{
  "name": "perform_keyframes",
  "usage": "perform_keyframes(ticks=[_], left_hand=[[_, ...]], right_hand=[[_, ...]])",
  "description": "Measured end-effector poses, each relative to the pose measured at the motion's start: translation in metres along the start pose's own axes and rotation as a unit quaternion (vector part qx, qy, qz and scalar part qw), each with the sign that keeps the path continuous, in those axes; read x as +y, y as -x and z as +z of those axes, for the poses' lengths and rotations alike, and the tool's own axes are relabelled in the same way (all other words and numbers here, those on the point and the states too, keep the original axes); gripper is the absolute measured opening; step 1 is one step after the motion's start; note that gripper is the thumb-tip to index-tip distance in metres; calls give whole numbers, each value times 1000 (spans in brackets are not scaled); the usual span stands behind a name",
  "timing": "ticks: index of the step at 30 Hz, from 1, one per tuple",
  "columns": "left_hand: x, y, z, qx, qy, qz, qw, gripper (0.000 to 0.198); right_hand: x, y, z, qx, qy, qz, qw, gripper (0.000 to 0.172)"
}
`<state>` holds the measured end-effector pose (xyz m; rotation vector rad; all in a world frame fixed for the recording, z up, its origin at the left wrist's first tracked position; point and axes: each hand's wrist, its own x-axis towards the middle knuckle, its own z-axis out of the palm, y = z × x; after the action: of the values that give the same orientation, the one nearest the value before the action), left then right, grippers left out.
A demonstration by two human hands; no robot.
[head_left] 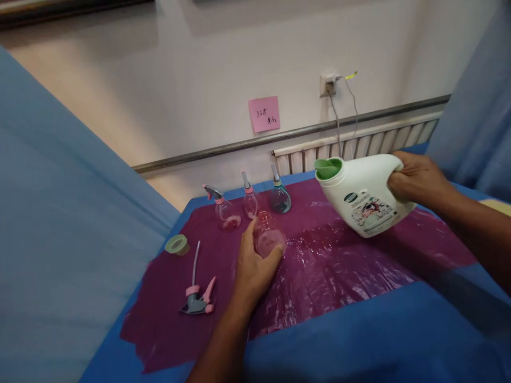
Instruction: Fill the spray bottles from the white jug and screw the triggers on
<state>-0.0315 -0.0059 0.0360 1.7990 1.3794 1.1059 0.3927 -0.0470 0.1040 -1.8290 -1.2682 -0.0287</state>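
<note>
Your left hand (257,263) curves around the lower body of a clear bottle (269,234), thumb at its near right side, fingers at its left. The bottle stands upright on the purple plastic sheet (327,276), just beyond that palm, its neck uncapped. Your right hand (415,178) is closed around the handle of a white jug (365,191). The jug sits to the right of the bottle and well apart from it, tilted so that its green spout (329,168) faces left.

Left of your left hand, a loose grey-and-pink spray head (195,303) lies on the sheet, with a green cap (176,245) farther back. Beyond the bottle stand a pink-collared spray bottle (227,213), a second one (250,202) and a teal spray bottle (280,198).

Some of your left fingers are hidden behind the palm and bottle. The bottle's contents look pinkish, but the level is hard to read against the sheet. Your right hand covers most of the jug's handle; the small print on its label is illegible. You cannot tell whether the jug's lower corner touches the sheet. Both forearms are cut off by the frame, as is a yellowish item (497,206) at the right edge.
</note>
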Motion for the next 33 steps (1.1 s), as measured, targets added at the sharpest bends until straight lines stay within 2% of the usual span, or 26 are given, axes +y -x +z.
perform_keyframes(ticks=[8,14,18,21,24,33], left_hand=[[2,-1,-3,15,-1,-37,999,96],[-5,-4,-4,24,3,-24,999,82],[10,-1,-9,33,-14,3,999,80],[28,3,-17,31,-35,19,999,77],[38,5,-30,-5,-70,31,997,79],[35,-9,-71,-84,-218,162,959,77]], right_hand=[[-23,-4,5,-113,130,-52,984,23],[-24,-3,12,-116,225,-71,965,30],[-32,-1,16,-141,255,-108,950,31],[-41,3,18,-151,289,-113,939,29],[-49,7,19,-159,307,-111,932,30],[-58,7,22,-158,290,-117,937,35]])
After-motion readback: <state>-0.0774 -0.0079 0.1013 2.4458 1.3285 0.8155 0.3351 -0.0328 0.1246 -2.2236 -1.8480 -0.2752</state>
